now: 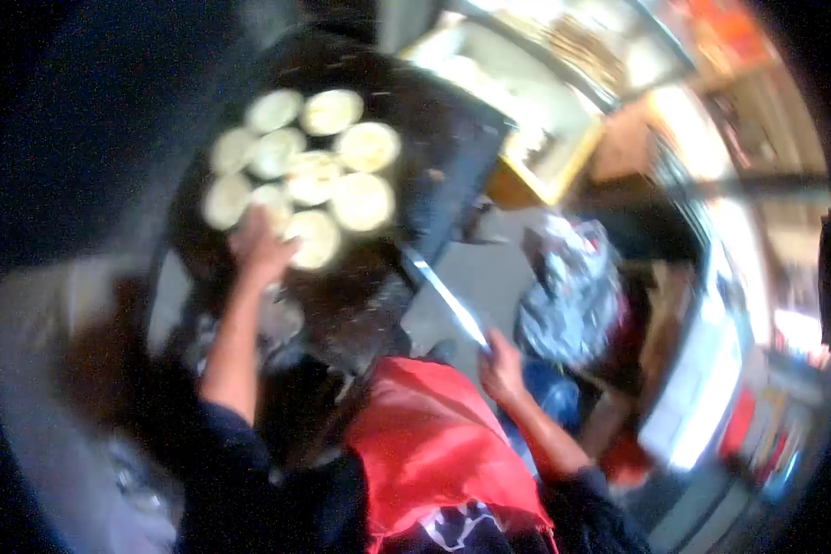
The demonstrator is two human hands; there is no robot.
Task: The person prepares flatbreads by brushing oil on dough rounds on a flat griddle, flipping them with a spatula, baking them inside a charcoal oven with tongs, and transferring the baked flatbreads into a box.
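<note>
Several round, flat pale pieces of dough [363, 201] lie close together on a dark griddle [415, 138]. My left hand [264, 249] is over the near edge of the group, its fingers at one of the lower pieces; blur hides whether they grip it. In my right hand [501, 369] is the handle of a long metal spatula [448, 297], which slants up and left toward the griddle's right edge. The spatula's far end is hard to make out against the dark surface.
A red apron [434, 434] covers my front. Right of the griddle stand a yellow-edged tray [563, 157] and a grey plastic bag [571, 295]. A long white box [697, 397] is farther right, near shelves with blurred items.
</note>
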